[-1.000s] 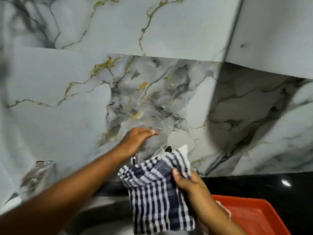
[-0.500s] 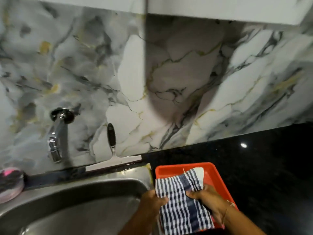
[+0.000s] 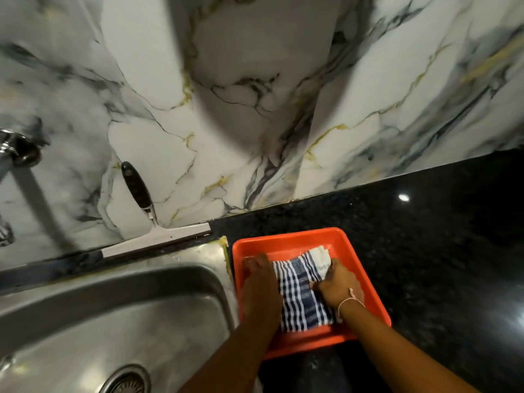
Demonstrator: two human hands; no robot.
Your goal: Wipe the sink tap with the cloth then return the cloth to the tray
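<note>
The blue-and-white checked cloth (image 3: 302,290) lies flat inside the orange tray (image 3: 286,240) on the black counter. My left hand (image 3: 259,287) rests palm down on the cloth's left edge. My right hand (image 3: 337,285) presses on its right side, fingers curled against the fabric. Both hands are inside the tray. The chrome sink tap (image 3: 12,153) sticks out of the marble wall at the far left edge, partly cut off by the frame.
A steel sink (image 3: 107,316) with a round drain (image 3: 126,380) sits left of the tray. A black-handled squeegee (image 3: 147,217) leans against the marble wall behind the sink. Black granite counter (image 3: 425,251) stretches to the right.
The cloth went from the tap, held up in both hands, over to the tray and now lies flat in it. Both hands came down with it.
</note>
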